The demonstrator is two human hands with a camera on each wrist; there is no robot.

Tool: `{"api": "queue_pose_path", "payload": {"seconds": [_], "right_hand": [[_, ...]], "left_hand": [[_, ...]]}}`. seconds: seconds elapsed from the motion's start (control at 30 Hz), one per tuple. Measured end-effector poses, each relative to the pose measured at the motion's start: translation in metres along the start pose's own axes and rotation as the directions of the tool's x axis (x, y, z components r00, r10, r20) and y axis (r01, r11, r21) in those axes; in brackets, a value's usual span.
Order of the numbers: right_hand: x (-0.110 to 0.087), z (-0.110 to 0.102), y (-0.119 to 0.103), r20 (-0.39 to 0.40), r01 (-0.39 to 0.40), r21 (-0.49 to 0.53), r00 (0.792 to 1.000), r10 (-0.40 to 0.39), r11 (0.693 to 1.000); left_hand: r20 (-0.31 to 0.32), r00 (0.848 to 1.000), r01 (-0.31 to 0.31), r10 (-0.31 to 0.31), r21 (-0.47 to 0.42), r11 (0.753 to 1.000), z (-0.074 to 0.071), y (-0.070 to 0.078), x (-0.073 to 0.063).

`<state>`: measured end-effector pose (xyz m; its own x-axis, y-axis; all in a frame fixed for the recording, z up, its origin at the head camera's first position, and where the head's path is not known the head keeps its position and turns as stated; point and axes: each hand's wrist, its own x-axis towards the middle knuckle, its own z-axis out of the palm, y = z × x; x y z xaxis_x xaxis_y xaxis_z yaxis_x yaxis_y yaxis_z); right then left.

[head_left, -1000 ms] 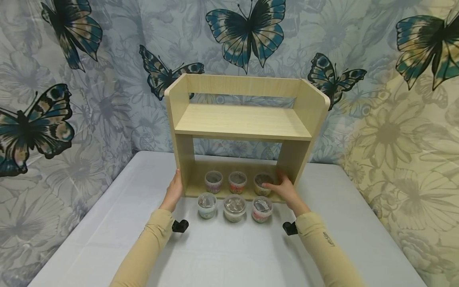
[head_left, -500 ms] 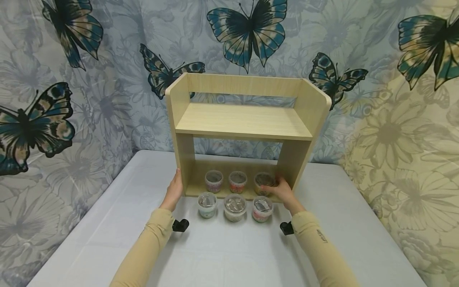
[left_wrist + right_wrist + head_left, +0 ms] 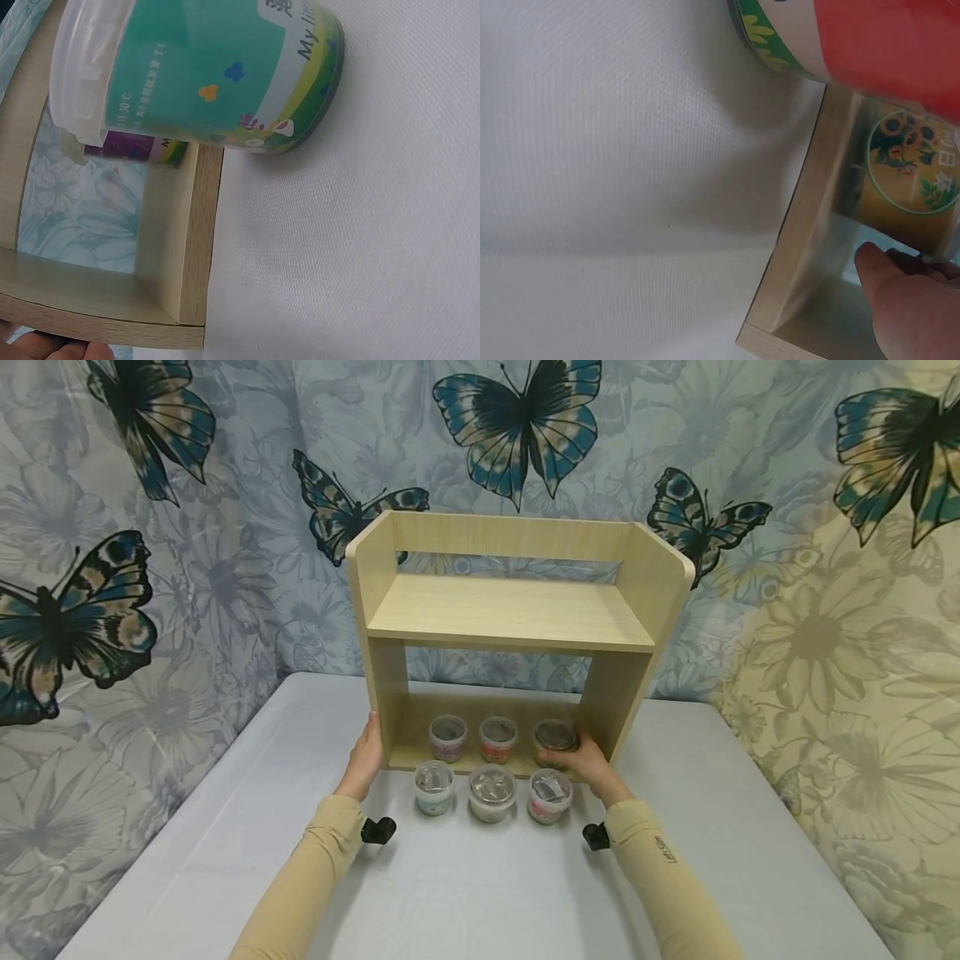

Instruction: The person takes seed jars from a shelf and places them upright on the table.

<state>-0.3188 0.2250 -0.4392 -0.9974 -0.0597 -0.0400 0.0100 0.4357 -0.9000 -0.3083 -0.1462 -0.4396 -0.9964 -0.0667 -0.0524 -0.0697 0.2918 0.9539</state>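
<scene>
In the head view, my left hand [image 3: 362,757] rests against the outer left side of a pale wooden shelf unit [image 3: 510,610]. Fingertips of that hand show at the lower left of the left wrist view. My right hand [image 3: 592,764] is inside the lower compartment, thumb at the front of a lidded tub [image 3: 556,739] and other fingers behind its right side. The right wrist view shows this tub [image 3: 911,169] with a yellow label, my thumb [image 3: 885,277] close by it. To its left stand a red-labelled tub [image 3: 497,741] and a purple-labelled tub [image 3: 447,739].
On the white-covered table [image 3: 465,893], in front of the shelf, stand a teal-labelled tub [image 3: 433,789], a whitish tub [image 3: 492,795] and a red-labelled tub [image 3: 550,795]. Butterfly-printed cloth [image 3: 225,568] hangs behind.
My right hand has shifted slightly left, its thumb now lower on the tub. That tub's lid shows more clearly and sits slightly farther right. My left hand has stayed in place.
</scene>
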Motion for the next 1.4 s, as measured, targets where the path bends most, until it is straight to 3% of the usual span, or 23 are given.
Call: {"api": "queue_pose_path", "payload": {"seconds": [0.97,1.4], "right_hand": [[0.001,0.003,0.006,-0.033,-0.013,-0.107,0.999,0.009,0.994],[-0.001,-0.007,0.005,-0.1,0.081,-0.067,0.991,-0.087,0.994]], "left_hand": [[0.013,1.0,-0.005,0.005,0.006,1.0,0.0,-0.002,-0.001],[0.016,1.0,0.001,-0.001,0.008,1.0,-0.001,-0.002,0.001]]}}
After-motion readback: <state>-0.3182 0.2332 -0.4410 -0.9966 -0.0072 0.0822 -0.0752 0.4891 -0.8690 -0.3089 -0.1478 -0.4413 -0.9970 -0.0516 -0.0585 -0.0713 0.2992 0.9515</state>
